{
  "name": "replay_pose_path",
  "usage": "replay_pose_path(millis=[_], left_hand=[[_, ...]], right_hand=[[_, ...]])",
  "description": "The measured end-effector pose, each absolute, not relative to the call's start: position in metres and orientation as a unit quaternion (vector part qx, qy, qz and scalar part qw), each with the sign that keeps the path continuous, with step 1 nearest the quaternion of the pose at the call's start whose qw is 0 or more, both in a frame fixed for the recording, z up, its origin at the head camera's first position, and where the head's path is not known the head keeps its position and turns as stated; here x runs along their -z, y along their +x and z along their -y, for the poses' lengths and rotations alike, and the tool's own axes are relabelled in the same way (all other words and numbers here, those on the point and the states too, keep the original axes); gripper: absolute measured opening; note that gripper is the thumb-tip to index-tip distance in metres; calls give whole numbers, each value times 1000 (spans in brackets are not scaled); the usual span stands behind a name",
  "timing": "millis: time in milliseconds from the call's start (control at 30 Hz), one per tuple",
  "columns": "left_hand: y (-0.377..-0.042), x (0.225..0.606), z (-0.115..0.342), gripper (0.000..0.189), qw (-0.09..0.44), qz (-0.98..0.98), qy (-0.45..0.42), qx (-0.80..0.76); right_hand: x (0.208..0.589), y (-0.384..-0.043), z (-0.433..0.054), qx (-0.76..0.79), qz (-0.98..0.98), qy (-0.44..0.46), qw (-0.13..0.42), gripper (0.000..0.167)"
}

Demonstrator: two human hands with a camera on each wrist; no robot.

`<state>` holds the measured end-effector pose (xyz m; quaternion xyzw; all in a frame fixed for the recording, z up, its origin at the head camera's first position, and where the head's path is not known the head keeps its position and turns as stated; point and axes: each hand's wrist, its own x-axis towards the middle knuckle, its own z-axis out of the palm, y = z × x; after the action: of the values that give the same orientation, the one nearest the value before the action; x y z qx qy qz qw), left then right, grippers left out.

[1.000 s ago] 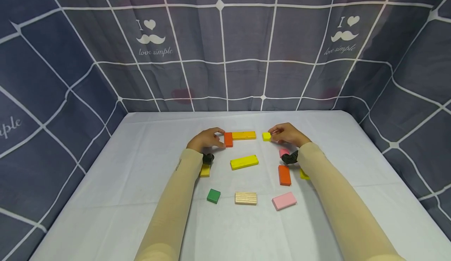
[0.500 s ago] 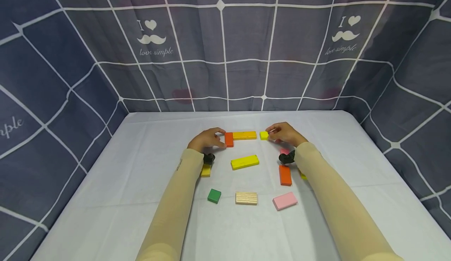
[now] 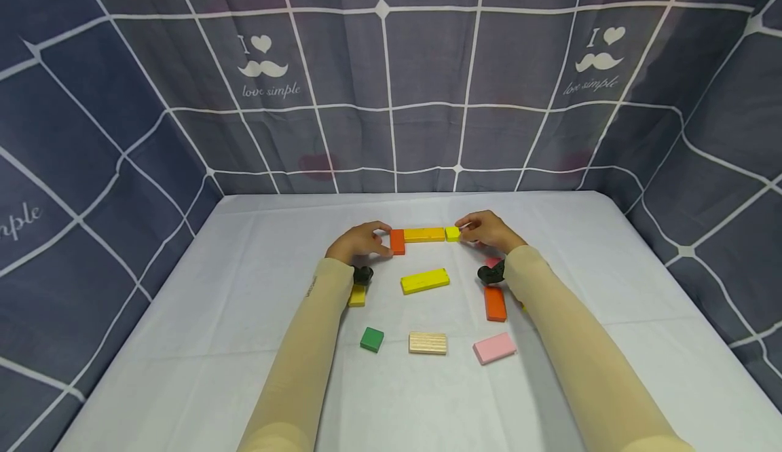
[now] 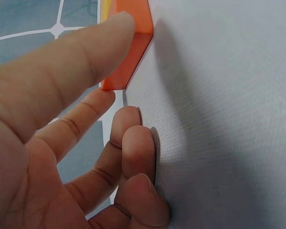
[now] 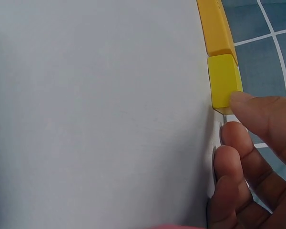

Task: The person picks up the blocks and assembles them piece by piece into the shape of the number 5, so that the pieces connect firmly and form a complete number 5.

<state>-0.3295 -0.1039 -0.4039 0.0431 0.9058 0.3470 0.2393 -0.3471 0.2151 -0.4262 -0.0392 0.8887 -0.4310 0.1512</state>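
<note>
Three blocks in one row point(image 3: 424, 235), between left hand point(image 3: 359, 241) and right hand point(image 3: 492, 231)

At the far part of one white tablecloth point(image 3: 256, 370), from left to right: one orange block point(image 3: 397, 242), one long amber block point(image 3: 424, 236) and one small yellow block point(image 3: 452, 234), set end to side and end to end, apparently all touching.

For left hand, a pinch of thumb and forefinger on orange block, with three other fingers loosely bent just beside. For right hand, tip of thumb against small yellow block, three fingers loosely bent, forefinger hidden in the wrist view; impossible to tell a full pinch.

Nearer to the person, eight more blocks:
- one long yellow block point(image 3: 425, 281), in the middle;
- one yellow block point(image 3: 357, 295), partly behind left sleeve point(image 3: 299, 364);
- one yellow piece point(image 3: 524, 308), mostly behind right sleeve point(image 3: 586, 350);
- one second orange block point(image 3: 495, 304);
- two pink blocks point(image 3: 495, 348), one of them partly covered;
- one green block point(image 3: 371, 339);
- one ridged wooden block point(image 3: 427, 343).

On the wrists, two black cameras point(image 3: 491, 275). Behind, one grey curtain point(image 3: 427, 140) with two complete moustache prints point(image 3: 263, 68).
</note>
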Motion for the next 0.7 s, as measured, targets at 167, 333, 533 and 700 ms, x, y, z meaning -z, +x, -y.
replay_pose_path(millis=[167,333,533,700], left_hand=[[-331,406,103,66,234,-911,49,-337],[-332,407,103,65,234,-913,50,-331],[-331,407,104,65,232,-914,51,-329],[-331,407,104,65,227,-918,59,-320]], right_hand=[[427,-347,-212,430,-890,-29,148,38],[428,-347,-212,429,-891,-31,146,38],[428,-348,-211,434,-889,-27,145,38],[429,-349,-210,433,-889,-23,146,38]])
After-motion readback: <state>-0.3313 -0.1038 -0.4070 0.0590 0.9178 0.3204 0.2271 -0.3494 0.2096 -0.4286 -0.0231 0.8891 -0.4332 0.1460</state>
